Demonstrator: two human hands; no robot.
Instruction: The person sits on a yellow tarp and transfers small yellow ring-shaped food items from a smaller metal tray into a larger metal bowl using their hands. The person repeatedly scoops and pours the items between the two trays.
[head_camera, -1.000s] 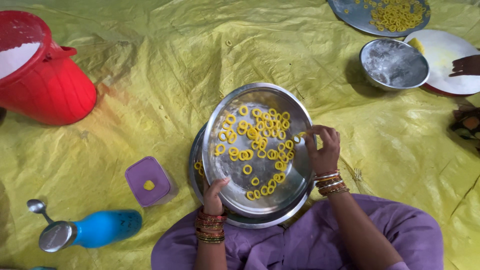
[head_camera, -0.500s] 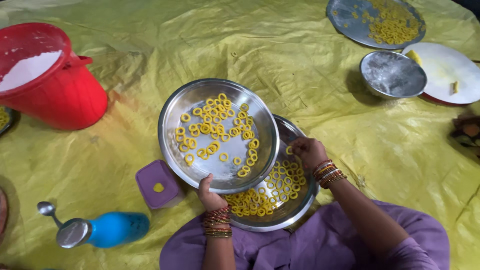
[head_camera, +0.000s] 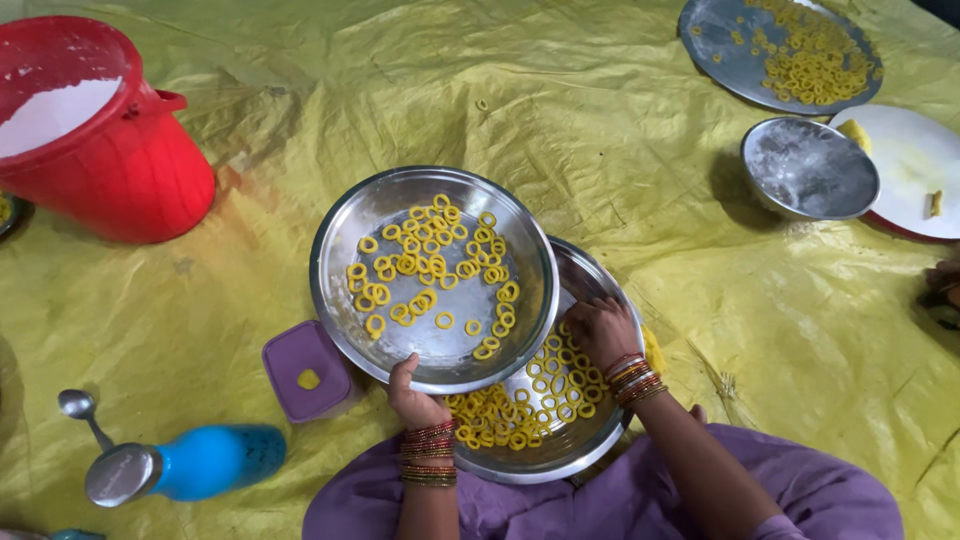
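Change: upper steel plate (head_camera: 435, 280) now lifted off the lower steel plate (head_camera: 560, 420) and shifted toward 10 o'clock; half a second ago less far over, one second ago stacked straight on top.
Meaning: lower layer of yellow dough rings (head_camera: 500, 410) now uncovered, so separating of the two plates looks well under way.
Left hand (head_camera: 415, 400): clenched on the upper plate's rim at 6 o'clock, thumb over the edge.
Right hand (head_camera: 600, 330): fingers curled down onto the lower plate at about 2 o'clock; cannot tell if pinching anything.
Rings on the upper plate: at 12 o'clock from the left fingers, not touching.
Nearby: purple box (head_camera: 305, 370) at 9 o'clock, red bucket (head_camera: 110, 150) at 10 o'clock.
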